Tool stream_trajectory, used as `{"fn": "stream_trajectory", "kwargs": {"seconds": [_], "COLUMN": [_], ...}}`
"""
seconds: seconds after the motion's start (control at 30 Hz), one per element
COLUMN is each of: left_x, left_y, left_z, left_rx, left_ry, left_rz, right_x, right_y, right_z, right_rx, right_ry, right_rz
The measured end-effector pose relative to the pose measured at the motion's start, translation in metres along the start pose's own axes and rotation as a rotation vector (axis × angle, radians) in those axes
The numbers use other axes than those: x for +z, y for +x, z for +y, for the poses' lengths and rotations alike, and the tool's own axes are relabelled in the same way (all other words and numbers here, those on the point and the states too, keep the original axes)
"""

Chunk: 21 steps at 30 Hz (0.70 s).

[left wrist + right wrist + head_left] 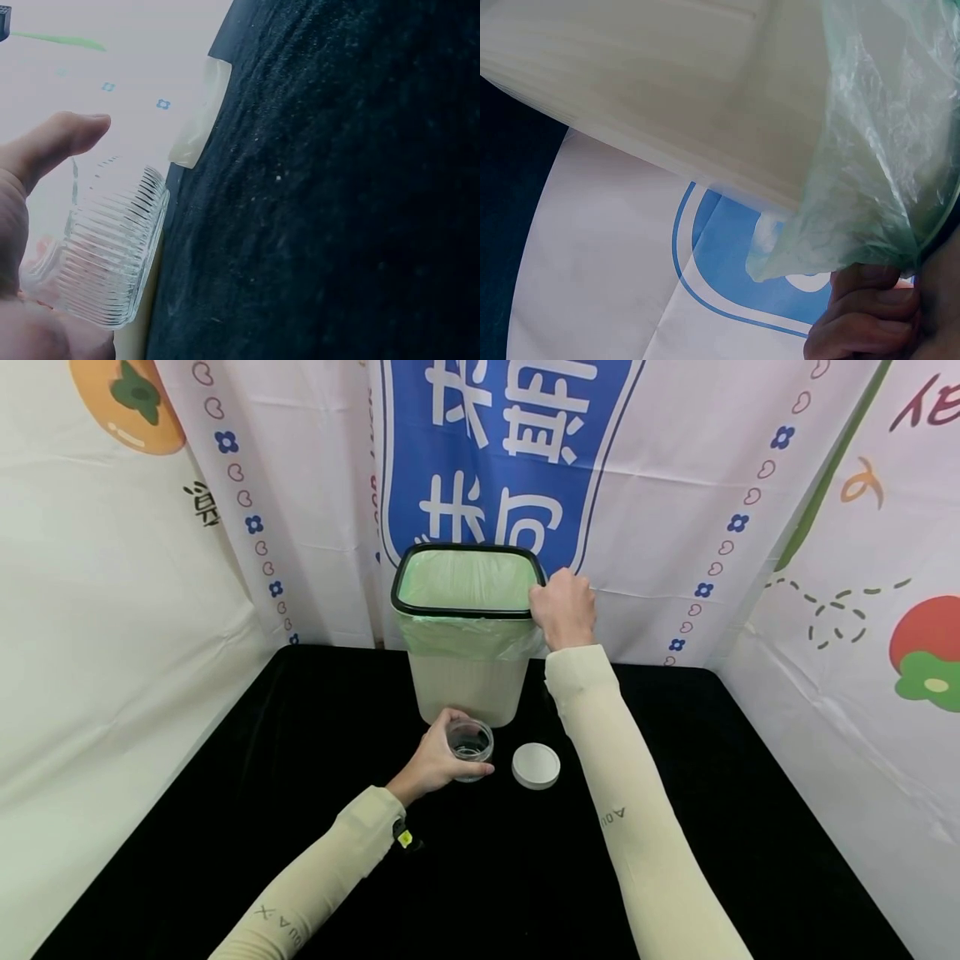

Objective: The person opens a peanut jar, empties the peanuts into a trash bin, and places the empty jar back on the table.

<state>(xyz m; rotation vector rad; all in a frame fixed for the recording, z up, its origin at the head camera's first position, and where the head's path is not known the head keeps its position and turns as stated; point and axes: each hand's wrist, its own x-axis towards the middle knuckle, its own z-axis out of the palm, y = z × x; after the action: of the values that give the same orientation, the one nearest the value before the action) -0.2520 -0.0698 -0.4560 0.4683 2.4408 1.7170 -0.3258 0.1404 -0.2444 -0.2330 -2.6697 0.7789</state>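
A tall translucent white trash bin [468, 685] stands upright at the back, lined with a thin green plastic bag [465, 639] folded over its black rim [457, 612]. My right hand [566, 610] grips the rim at its right corner; from the right wrist, its curled fingers [866, 311] show beside the bag's loose edge. In front of the bin, my left hand [438, 758] holds a lidless clear glass jar [471, 739], thumb and fingers around its sides. The jar's ribbed wall [112, 247] shows from the left wrist. A round white lid [536, 766] lies right of the jar.
A black cloth [330, 718] covers the table. Printed white curtains [315, 502] hang close behind and on both sides, and the bin stands near the back one. My right forearm [637, 793] reaches past the lid on its right side.
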Motion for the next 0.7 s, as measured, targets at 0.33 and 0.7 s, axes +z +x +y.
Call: {"fn": "stream_trajectory", "kwargs": {"seconds": [0.33,0.7], "left_x": [0.0041,0.0056], "left_y": [-0.0015,0.0014], "left_z": [-0.001,-0.0088], "left_rx": [-0.039,-0.057], "left_ry": [0.015,0.011], "left_rz": [0.011,0.016], "right_x": [-0.0001,-0.0001], "right_y": [-0.0002,-0.0001], "right_z": [0.0002,0.0003], "right_rx": [-0.004,-0.004], "right_ry": [0.003,0.016], "right_rz": [0.002,-0.001]}}
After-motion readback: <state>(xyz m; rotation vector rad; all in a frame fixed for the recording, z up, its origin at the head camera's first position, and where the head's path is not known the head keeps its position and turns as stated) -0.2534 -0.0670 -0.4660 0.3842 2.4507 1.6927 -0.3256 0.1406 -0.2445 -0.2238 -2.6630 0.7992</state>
